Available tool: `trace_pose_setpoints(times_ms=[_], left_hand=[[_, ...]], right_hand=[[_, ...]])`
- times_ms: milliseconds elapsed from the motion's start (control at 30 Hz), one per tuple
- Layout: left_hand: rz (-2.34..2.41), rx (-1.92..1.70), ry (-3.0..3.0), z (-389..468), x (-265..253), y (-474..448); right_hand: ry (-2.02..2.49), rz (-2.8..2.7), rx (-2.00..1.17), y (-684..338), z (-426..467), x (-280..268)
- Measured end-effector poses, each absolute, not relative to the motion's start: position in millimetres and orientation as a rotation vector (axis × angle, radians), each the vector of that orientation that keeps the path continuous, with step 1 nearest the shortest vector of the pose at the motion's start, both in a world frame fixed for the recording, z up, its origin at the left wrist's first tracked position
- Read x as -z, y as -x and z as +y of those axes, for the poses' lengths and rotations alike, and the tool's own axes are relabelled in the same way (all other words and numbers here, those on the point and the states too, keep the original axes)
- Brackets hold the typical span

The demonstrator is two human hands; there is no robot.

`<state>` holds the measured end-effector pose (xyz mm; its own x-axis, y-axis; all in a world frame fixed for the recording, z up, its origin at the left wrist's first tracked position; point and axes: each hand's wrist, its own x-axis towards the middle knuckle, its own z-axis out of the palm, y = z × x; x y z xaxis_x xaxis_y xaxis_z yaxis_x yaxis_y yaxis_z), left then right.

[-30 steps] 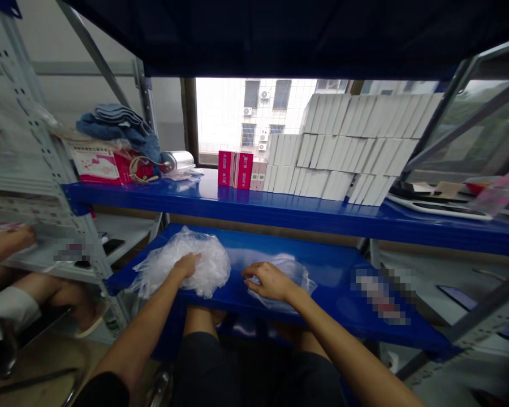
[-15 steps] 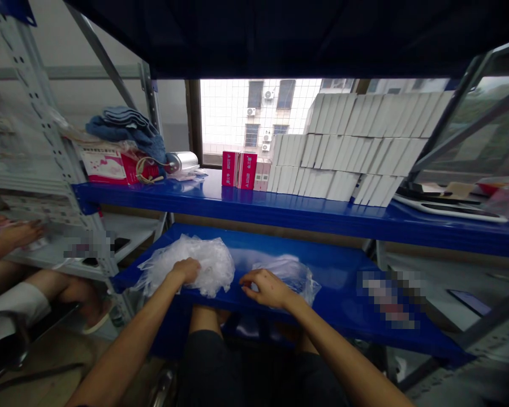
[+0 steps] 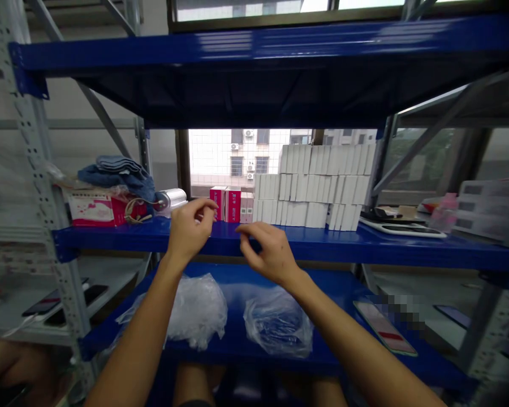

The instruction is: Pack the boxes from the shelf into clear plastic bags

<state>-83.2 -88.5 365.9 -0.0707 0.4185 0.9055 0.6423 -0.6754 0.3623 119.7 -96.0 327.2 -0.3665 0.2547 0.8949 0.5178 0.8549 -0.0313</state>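
My left hand point(image 3: 190, 229) is raised in front of the blue middle shelf point(image 3: 131, 234), its fingers loosely bent. A gap shows between its thumb and fingers, and I see nothing in it. To its right, my right hand point(image 3: 266, 249) hangs at nearly the same height, thumb and index finger apart, with nothing visible between them. Small red boxes point(image 3: 233, 204) stand on the shelf just behind the hands. Below, on the lower blue shelf, lie a heap of clear plastic bags point(image 3: 199, 311) under my left forearm and a smaller plastic bundle point(image 3: 275, 322) under my right.
Stacked white boxes point(image 3: 309, 189) fill the shelf's right half beside the red ones. A pink-and-white carton point(image 3: 91, 209) with blue cloth point(image 3: 116, 172) on top sits at left. A phone point(image 3: 384, 328) lies on the lower shelf, right. Metal uprights point(image 3: 63, 271) flank the bay.
Both hands have risen from the lower shelf, the left off the bag heap and the right from beside the smaller bundle. The head view has tilted up, showing the upper shelf.
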Motion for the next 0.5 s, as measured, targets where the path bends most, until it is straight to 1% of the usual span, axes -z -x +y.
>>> trace_pose_setpoints(times_ms=[100,200,300,367,500], left_hand=[[-1.236,1.861,1.862,-35.9,-386.3,88.6],[-1.432,1.865,1.842,9.5,-383.3,101.1],[-1.738,2.254,1.821,29.4,-374.7,112.2],[-1.849,2.474,1.778,32.2,-371.3,117.7],[-1.893,2.509,1.818,33.9,-370.6,123.6]], right_hand=[[0.711,-1.901,0.447,-116.6,-66.3,-356.7],[0.831,-1.886,0.557,-108.7,-38.7,-374.8],[0.897,-1.939,0.624,-92.6,-18.4,-386.7],[0.938,-1.998,0.664,-77.7,-9.6,-393.0],[1.068,-2.114,0.727,-45.6,0.3,-402.5]])
